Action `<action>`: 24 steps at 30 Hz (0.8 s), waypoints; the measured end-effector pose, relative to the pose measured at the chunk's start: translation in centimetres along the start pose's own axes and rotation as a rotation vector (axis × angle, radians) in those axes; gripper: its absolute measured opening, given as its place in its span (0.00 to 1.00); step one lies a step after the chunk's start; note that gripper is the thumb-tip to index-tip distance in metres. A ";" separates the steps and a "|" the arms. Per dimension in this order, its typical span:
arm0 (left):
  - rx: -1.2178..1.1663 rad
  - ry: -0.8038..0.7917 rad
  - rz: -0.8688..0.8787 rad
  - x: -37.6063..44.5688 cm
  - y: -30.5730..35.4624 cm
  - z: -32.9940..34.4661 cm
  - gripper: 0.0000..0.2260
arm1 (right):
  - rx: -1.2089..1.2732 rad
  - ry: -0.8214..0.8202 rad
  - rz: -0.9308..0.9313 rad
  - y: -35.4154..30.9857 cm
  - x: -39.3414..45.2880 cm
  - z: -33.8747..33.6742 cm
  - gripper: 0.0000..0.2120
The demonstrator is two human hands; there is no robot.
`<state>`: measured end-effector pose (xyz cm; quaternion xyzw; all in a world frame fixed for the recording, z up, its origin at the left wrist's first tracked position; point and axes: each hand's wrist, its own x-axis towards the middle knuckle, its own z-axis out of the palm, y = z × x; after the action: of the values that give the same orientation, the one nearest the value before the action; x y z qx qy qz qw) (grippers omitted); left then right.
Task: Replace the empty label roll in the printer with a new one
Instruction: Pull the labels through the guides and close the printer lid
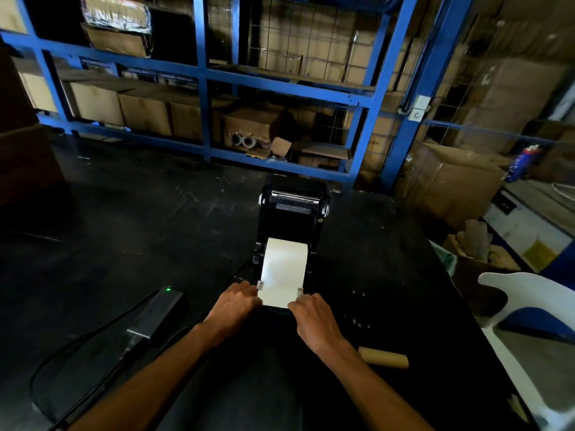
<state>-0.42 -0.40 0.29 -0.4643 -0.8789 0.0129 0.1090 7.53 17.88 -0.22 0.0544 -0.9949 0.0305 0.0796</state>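
A black label printer stands on the dark table with its lid swung open towards the shelves. A white label roll lies inside it, and its paper runs forward to the front edge. My left hand rests at the paper's left front corner, fingers on the left guide. My right hand presses at the right front corner by the right guide. A bare brown cardboard core lies on the table to the right of my right forearm.
A black power adapter with a green light and its cables sits to the left. A white plastic chair stands at the right. Blue metal shelving with cardboard boxes runs behind the table.
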 end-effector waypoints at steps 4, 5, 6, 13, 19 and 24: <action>0.010 -0.004 -0.004 -0.7 0.2 0.1 0.13 | -0.018 -0.024 -0.021 -0.2 -0.9 0.3 0.12; 0.015 0.006 0.001 -1.0 0.2 0.2 0.12 | -0.020 -0.025 -0.029 -0.3 -1.1 0.4 0.12; 0.001 -0.003 -0.004 -1.2 0.3 0.3 0.10 | -0.025 -0.025 -0.037 -0.4 -1.3 0.4 0.11; -0.085 -0.103 -0.071 -2.4 0.6 1.0 0.10 | -0.047 -0.029 -0.050 -1.3 -2.4 0.3 0.11; -0.119 -0.089 -0.074 -3.4 1.0 1.3 0.09 | -0.040 -0.021 -0.061 -1.8 -3.2 0.4 0.10; -0.123 -0.063 -0.064 -4.2 1.4 1.1 0.07 | -0.037 -0.026 -0.050 -2.4 -3.7 0.6 0.11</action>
<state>2.76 -3.01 -1.73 -0.4410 -0.8954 -0.0299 0.0528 11.32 15.86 -1.31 0.0779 -0.9946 0.0092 0.0684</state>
